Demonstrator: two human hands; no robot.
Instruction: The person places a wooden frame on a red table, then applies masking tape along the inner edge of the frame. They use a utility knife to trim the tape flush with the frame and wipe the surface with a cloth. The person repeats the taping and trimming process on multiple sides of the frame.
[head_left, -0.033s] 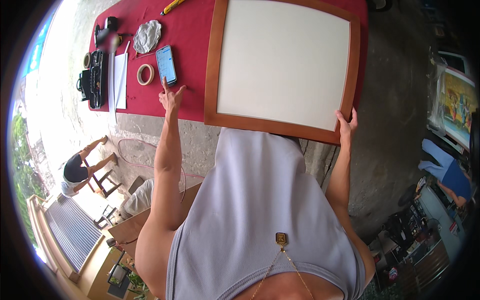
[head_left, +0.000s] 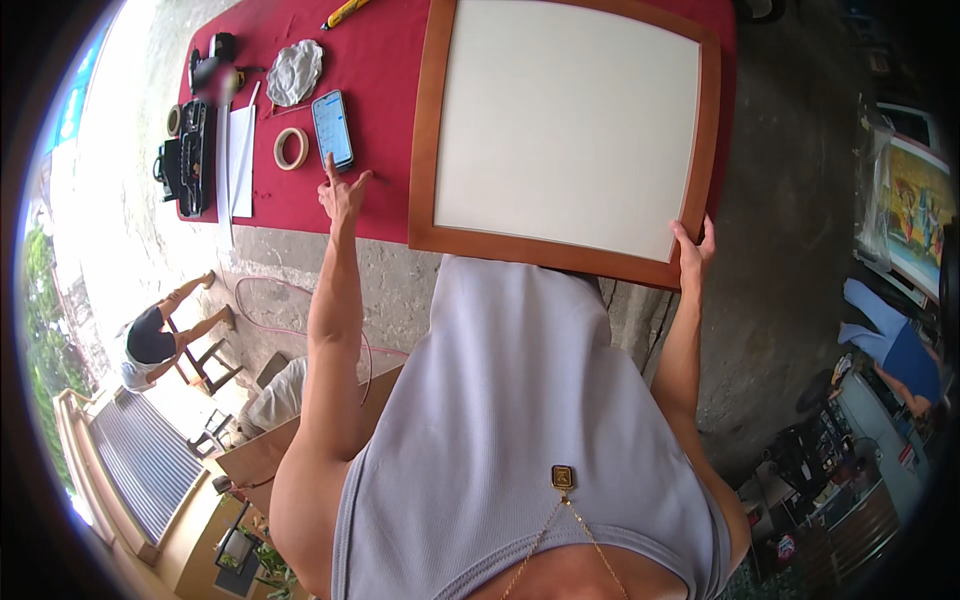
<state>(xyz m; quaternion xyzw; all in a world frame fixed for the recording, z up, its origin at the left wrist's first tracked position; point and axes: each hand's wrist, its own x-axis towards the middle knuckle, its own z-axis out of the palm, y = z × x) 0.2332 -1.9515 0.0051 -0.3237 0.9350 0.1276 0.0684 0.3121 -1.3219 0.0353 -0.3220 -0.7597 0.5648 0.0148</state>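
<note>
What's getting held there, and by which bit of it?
The right grip holds the wooden frame by its near right corner. The left grip holds nothing; it points at the smartphone.

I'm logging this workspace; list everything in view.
Table: one, red, ahead
Wooden frame: one, brown, table's right
Panel: one, white, inside frame
Phone: one, bluish screen, left
Tape rolls: two, tan, left of phone
Crumpled wad: one, whitish, beyond tape
Slim tool: one, yellow, far edge
Sheets: count unclear, white, left
Equipment: count unclear, black, left edge
Painting: one, multicoloured, far right
Bystanders: two, varied clothing, either side
Shirt: one, grey, worn
Left hand: one, bare, at phone
Right hand: one, bare, on frame
</note>
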